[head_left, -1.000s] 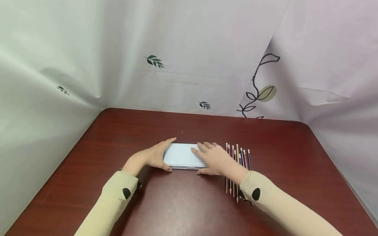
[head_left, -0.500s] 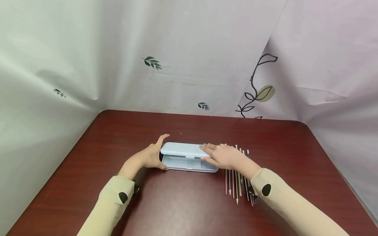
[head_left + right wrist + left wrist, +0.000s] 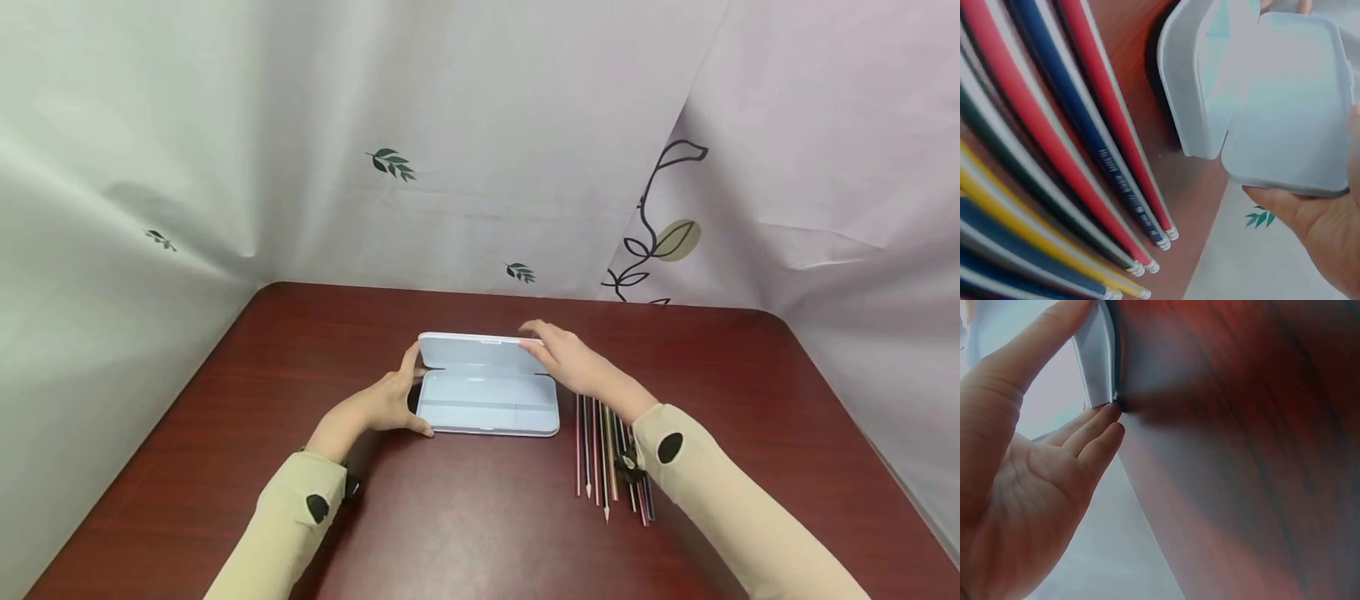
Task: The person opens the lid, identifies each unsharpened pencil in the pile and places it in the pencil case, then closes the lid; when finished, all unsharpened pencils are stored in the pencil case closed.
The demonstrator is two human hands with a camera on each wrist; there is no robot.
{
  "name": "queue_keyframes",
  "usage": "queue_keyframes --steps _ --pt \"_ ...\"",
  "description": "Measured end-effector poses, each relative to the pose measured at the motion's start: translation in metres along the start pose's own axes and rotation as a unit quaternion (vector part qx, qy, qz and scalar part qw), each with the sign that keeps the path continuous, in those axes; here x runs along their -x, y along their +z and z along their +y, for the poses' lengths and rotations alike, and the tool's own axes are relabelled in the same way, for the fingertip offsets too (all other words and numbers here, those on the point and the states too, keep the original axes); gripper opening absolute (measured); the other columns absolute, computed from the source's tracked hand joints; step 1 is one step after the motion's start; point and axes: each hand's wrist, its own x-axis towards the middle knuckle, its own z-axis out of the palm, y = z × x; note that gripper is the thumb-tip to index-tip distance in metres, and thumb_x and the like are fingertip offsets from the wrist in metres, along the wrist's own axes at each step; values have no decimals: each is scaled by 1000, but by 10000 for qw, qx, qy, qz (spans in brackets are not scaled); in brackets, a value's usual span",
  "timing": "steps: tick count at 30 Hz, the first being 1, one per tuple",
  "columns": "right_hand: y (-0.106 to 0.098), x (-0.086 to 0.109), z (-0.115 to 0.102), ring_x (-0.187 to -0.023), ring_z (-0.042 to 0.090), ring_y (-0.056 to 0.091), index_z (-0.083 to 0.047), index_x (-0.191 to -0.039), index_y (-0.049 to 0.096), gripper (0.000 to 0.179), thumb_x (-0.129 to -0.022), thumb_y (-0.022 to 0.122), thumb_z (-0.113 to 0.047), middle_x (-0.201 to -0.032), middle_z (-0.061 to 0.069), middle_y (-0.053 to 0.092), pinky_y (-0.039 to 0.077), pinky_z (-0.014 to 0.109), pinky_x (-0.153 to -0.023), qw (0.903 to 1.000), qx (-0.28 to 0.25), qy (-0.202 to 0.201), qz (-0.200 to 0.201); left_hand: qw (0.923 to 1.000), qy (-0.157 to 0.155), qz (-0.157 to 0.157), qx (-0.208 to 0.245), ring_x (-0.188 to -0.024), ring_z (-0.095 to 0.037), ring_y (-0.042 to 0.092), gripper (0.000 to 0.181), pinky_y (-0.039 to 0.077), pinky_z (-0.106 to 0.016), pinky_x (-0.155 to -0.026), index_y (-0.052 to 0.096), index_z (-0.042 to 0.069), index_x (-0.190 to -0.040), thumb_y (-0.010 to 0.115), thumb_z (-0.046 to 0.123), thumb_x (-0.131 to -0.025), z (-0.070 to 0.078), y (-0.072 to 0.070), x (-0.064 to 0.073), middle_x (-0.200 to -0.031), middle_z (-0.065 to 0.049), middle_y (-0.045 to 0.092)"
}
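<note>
A pale blue pencil case point(image 3: 465, 415) lies on the table with its lid point(image 3: 476, 355) raised at the back, showing a divided inside with nothing in it. My left hand point(image 3: 384, 403) holds the case's left end, thumb at the front corner and fingers toward the back. In the left wrist view, the thumb and fingertips span the case's end wall point(image 3: 1095, 365). My right hand point(image 3: 573, 364) grips the lid near its right corner. Seen from the right wrist, part of that hand point(image 3: 1329, 240) wraps the lid's edge, the fingers partly out of frame.
Several pencils point(image 3: 589, 458) with white-tipped ends lie side by side right of the case, partly under the right forearm. Red, blue, green and yellow barrels show in the right wrist view. A white curtain point(image 3: 450, 208) with leaf prints hangs behind the dark red table point(image 3: 465, 517).
The right hand has swung the case's lid up and back from closed, moving away from the body. The left hand has stayed at the case's left end.
</note>
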Motion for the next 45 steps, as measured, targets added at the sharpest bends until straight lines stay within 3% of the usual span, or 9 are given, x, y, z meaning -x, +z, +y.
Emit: queue_keyframes --steps 6,10,17,19,24,28,34,39,45 --pt "1 -18 1 -121 37 46 -5 -140 28 63 -97 37 -50 -136 25 40 38 52 -97 9948 -272 946 277 9998 -118 22 130 -127 -33 43 128 30 -46 -106 -10 0 -142 88 16 -62 1 -2 3 -138 -24 44" --pt "10 -18 11 -121 41 45 -2 -142 24 67 -97 33 -51 -138 28 36 37 54 -97 9913 -271 1239 348 9995 -325 -15 14 -127 -31 42 122 30 -44 -106 -3 -2 -141 88 15 -61 4 1 5 -139 -21 44" --pt "29 11 43 -130 42 34 2 -144 19 66 -99 38 -42 -144 29 29 30 56 -103 9929 -465 1088 78 9995 -217 -232 1 -122 -31 47 99 36 -43 -101 21 -2 -128 89 17 -59 6 15 12 -134 -22 48" --pt "27 16 43 -133 42 28 0 -146 18 69 -98 39 -44 -147 28 25 26 58 -105 9933 -559 1005 79 9996 -180 -227 -71 -119 -31 49 92 37 -44 -99 29 -1 -124 89 19 -58 6 15 13 -130 -22 50" --pt "14 23 31 -129 40 36 -5 -146 27 65 -97 45 -43 -145 23 32 31 57 -102 9930 -602 865 533 9982 -318 -201 -457 -116 -31 49 87 39 -45 -97 39 2 -126 89 28 -59 6 8 11 -124 -19 53" --pt "7 33 24 -121 37 47 -5 -139 41 56 -93 57 -31 -134 20 47 41 53 -95 9891 -581 845 1053 9973 -332 -146 -631 -116 -31 50 92 40 -45 -97 42 2 -131 89 32 -57 6 3 7 -125 -18 54" --pt "5 53 18 -86 26 65 0 -112 60 37 -80 73 -14 -97 13 67 53 37 -72 9789 -475 1138 1627 9962 -330 -56 -798 -114 -29 52 94 42 -44 -95 45 2 -130 90 32 -54 6 -4 2 -123 -17 56" --pt "14 70 13 -60 8 59 -4 -83 65 22 -71 80 -15 -66 -3 65 46 22 -55 9806 -300 1542 1177 9950 -418 -93 -899 -115 -31 51 94 42 -45 -95 45 1 -130 91 32 -53 6 -6 0 -123 -19 56" --pt "23 76 7 -55 7 52 -5 -76 65 22 -67 82 -15 -58 -6 60 44 24 -54 9771 -19 1850 1055 9941 -441 -132 -981 -115 -35 50 95 41 -47 -96 46 -1 -130 91 32 -53 7 -6 -3 -124 -21 55"
